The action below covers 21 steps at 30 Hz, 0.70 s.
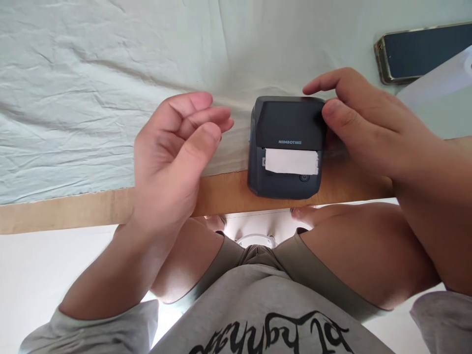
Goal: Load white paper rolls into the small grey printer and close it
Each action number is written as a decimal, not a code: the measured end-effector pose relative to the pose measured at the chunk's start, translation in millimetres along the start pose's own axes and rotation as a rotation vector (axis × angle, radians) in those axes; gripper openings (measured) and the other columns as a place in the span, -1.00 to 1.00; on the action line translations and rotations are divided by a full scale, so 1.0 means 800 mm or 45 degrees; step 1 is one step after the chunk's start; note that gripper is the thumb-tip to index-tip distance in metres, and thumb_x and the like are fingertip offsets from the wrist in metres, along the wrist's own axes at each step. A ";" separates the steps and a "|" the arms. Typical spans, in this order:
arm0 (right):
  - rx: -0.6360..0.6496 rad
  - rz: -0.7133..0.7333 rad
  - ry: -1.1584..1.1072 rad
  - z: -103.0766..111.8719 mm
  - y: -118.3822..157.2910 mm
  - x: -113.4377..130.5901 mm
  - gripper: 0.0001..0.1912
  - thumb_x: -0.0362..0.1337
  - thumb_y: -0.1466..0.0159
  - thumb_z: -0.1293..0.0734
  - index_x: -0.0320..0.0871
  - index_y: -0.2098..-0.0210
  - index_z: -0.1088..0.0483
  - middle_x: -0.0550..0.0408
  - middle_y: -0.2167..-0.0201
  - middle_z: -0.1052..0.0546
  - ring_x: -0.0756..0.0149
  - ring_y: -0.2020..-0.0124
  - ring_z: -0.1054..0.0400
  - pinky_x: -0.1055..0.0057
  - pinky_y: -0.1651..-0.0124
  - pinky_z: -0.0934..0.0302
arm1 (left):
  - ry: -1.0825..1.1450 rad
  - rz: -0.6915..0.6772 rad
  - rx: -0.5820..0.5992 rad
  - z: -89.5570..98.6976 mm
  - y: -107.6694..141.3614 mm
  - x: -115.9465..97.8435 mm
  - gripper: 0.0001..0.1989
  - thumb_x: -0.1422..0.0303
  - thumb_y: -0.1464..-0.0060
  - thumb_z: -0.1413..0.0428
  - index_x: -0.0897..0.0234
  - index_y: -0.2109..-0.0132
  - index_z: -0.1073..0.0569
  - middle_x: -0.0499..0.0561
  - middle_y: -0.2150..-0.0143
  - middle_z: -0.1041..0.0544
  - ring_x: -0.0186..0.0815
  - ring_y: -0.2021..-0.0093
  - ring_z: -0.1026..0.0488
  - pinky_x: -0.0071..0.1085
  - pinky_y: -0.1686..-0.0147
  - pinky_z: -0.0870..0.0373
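A dark label printer (289,123) marked NIIMBOT sits at the table's front edge, partly on the cloth and partly on bare wood. From its slot a strip of white paper (291,161) sticks out over the front, above a round power button (304,178). My right hand (363,118) is at the printer's back right corner, its thumb against the right edge and its index finger reaching over the back; the lower fingers are hidden. Left of the printer, my left hand (173,152) hovers apart from it, fingers loosely bent and holding nothing.
A pale green, wrinkled cloth (110,88) covers the table, leaving a wooden front edge (73,209) bare. A phone (427,51) in a clear case lies at the upper right. Beside it, a white, rolled-looking object (442,76) is cut off by the frame. My legs are below the edge.
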State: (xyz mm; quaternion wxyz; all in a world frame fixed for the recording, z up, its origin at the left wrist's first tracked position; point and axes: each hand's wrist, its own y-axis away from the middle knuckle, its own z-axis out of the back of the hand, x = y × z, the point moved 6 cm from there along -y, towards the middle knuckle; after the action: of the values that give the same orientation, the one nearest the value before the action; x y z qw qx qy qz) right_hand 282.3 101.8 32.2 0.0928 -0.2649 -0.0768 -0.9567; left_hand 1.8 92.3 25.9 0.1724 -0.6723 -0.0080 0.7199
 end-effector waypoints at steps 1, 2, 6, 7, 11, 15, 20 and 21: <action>-0.003 0.001 -0.012 0.000 0.000 0.000 0.18 0.75 -0.29 0.20 0.13 -0.43 -0.33 0.16 0.29 -0.38 0.46 0.19 -0.41 0.29 0.03 -0.37 | -0.020 0.092 -0.065 0.003 -0.002 0.005 -0.65 0.00 -0.46 -0.38 0.09 -0.15 -0.61 -0.14 -0.15 -0.80 -0.10 -0.29 -0.74 -0.04 -0.41 -0.71; -0.003 0.002 -0.021 -0.001 0.000 -0.001 0.17 0.75 -0.30 0.19 0.13 -0.43 -0.33 0.16 0.29 -0.37 0.46 0.18 -0.41 0.28 0.02 -0.37 | -0.024 0.099 -0.080 0.003 -0.003 0.004 -0.66 0.03 -0.43 -0.42 0.10 -0.12 -0.61 -0.15 -0.11 -0.81 -0.12 -0.25 -0.75 -0.07 -0.37 -0.73; 0.012 -0.010 -0.015 -0.002 0.001 -0.002 0.19 0.75 -0.28 0.18 0.13 -0.44 -0.33 0.15 0.29 -0.37 0.45 0.18 -0.41 0.28 0.01 -0.39 | -0.011 0.015 -0.083 -0.002 -0.006 -0.002 -0.70 0.13 -0.37 -0.51 0.10 -0.06 -0.63 -0.23 0.03 -0.80 -0.31 -0.03 -0.79 -0.31 -0.12 -0.79; 0.012 -0.010 -0.011 -0.002 0.002 -0.001 0.19 0.75 -0.27 0.19 0.13 -0.44 -0.32 0.15 0.29 -0.37 0.46 0.18 -0.41 0.28 0.01 -0.39 | -0.004 -0.029 -0.080 -0.003 -0.006 -0.003 -0.74 0.14 -0.40 -0.49 0.10 -0.04 -0.63 -0.26 0.10 -0.80 -0.37 0.10 -0.79 -0.38 0.03 -0.79; -0.005 0.032 -0.018 0.000 0.002 0.001 0.16 0.72 -0.31 0.18 0.11 -0.42 -0.33 0.17 0.29 -0.41 0.49 0.20 -0.42 0.29 0.04 -0.38 | -0.070 -0.150 -0.145 -0.005 -0.002 -0.011 -0.74 0.15 -0.56 -0.34 0.15 0.15 -0.66 -0.28 0.38 -0.71 -0.50 0.51 -0.62 -0.47 0.56 -0.51; -0.013 0.046 -0.007 0.001 0.002 0.002 0.15 0.72 -0.32 0.18 0.10 -0.42 -0.34 0.17 0.28 -0.43 0.47 0.20 -0.44 0.26 0.01 -0.41 | -0.362 -0.200 -0.160 -0.014 0.011 -0.024 -0.79 0.17 -0.63 -0.25 0.07 0.05 -0.68 -0.22 0.24 -0.79 -0.36 0.26 -0.79 -0.33 0.21 -0.75; -0.010 0.037 -0.016 0.000 0.000 0.000 0.12 0.72 -0.36 0.16 0.12 -0.43 -0.34 0.14 0.28 -0.42 0.42 0.17 -0.46 0.27 0.05 -0.41 | -0.568 -0.231 0.106 -0.029 0.033 -0.019 -0.60 0.11 -0.64 -0.14 -0.06 -0.49 -0.45 -0.06 -0.48 -0.66 -0.09 -0.50 -0.63 -0.01 -0.49 -0.67; -0.007 0.037 -0.012 -0.001 0.000 0.000 0.11 0.71 -0.37 0.17 0.13 -0.43 -0.34 0.13 0.28 -0.41 0.40 0.15 -0.47 0.26 0.05 -0.41 | -0.611 -0.204 0.189 -0.032 0.036 -0.014 -0.43 0.03 -0.58 -0.20 -0.04 -0.58 -0.36 0.00 -0.59 -0.55 0.01 -0.58 -0.54 0.07 -0.53 -0.62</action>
State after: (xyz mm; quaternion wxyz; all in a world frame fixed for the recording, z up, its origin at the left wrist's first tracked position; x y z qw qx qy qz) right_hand 282.1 101.9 31.5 0.1055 -0.2708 -0.0709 -0.9542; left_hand 19.9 56.7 27.1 0.2710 -0.4650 -0.0491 0.8414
